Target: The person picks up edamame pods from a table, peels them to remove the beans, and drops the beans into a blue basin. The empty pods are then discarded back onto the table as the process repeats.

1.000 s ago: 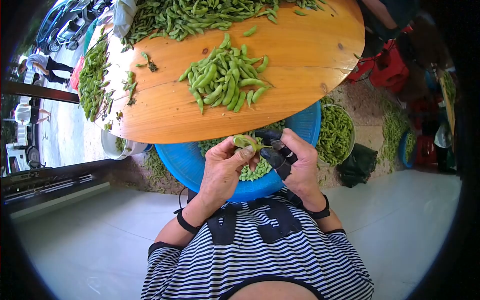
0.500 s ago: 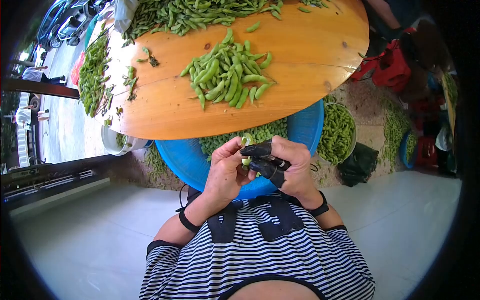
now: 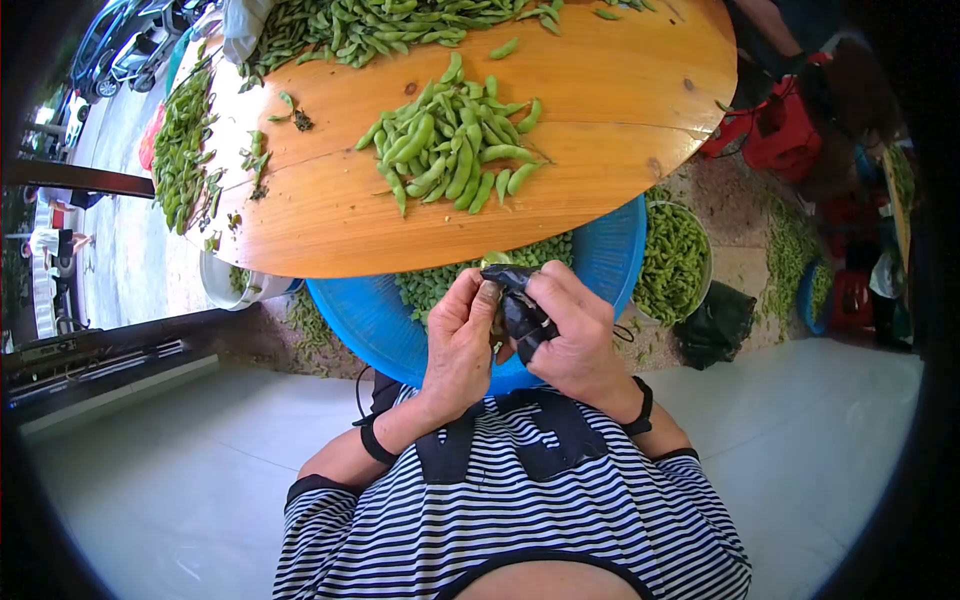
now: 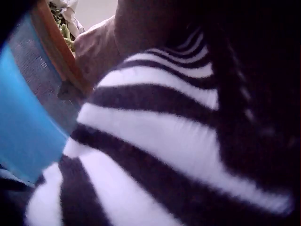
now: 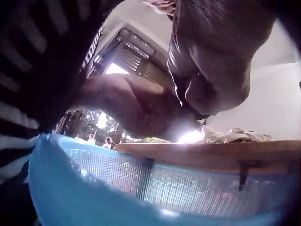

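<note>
A green soybean pod (image 3: 494, 259) is pinched between both hands above the blue basket (image 3: 345, 312), mostly hidden by the fingers. My left hand (image 3: 458, 345) holds it with thumb and curled fingers. From the other side my right hand (image 3: 570, 318) grips the pod with a thumb and finger wrapped in black coverings (image 3: 516, 300). Shelled green beans (image 3: 430, 288) lie in the basket below. On the wooden table (image 3: 590, 150) just beyond sits a small heap of pods (image 3: 455, 145). The right wrist view catches the right hand from below, dark, over the basket's rim.
A larger mound of pods (image 3: 370, 30) covers the table's far side, with more pods (image 3: 182, 150) along its left edge. A bucket of pods (image 3: 672, 265) stands right of the basket, a white bucket (image 3: 222, 282) left. A dark bag (image 3: 715, 325) lies on the floor.
The pod has turned in the hands and slid mostly behind the black-covered fingers. The right hand has rolled over, its knuckles now higher, and the two hands have drawn together.
</note>
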Demonstrator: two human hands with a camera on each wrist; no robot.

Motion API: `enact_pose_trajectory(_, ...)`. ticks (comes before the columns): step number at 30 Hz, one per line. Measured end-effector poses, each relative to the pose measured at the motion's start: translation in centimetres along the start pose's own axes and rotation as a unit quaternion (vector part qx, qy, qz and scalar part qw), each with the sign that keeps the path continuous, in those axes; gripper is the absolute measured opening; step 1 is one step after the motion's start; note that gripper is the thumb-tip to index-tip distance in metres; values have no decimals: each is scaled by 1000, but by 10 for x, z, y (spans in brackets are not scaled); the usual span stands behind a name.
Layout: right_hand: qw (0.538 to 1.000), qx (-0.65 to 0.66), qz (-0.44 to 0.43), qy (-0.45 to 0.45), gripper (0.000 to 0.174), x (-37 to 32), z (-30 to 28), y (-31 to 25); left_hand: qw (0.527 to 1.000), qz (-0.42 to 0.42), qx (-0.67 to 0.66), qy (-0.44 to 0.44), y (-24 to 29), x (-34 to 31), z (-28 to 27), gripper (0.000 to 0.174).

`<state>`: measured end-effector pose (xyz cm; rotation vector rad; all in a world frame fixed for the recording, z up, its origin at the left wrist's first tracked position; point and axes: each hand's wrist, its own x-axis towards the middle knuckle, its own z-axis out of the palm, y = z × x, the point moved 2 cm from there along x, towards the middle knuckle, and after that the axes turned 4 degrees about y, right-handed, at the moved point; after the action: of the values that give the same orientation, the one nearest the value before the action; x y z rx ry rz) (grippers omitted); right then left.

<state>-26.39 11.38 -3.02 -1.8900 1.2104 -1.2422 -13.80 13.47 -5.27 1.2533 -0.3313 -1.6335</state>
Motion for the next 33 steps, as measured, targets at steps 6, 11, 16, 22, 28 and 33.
enact_pose_trajectory(6,995,23,91,42,23,4,-22,20,986,-40,-57,-153,4,8,-8,14)
enact_pose_trajectory(11,955,-116,197,187,28,-18,-135,46,857,199,441,-175,48,8,-1,8)
enact_pose_trajectory(16,907,-328,230,134,28,-10,-170,37,615,540,571,-73,75,38,37,14)
enact_pose_trajectory(22,952,-200,152,173,32,-5,-130,50,482,552,679,-48,67,76,52,15)
enact_pose_trajectory(28,972,70,225,-24,25,13,-74,45,650,494,573,-66,74,58,51,14)
enact_pose_trajectory(33,889,327,314,-69,18,31,-50,26,908,173,353,-144,63,43,29,15)
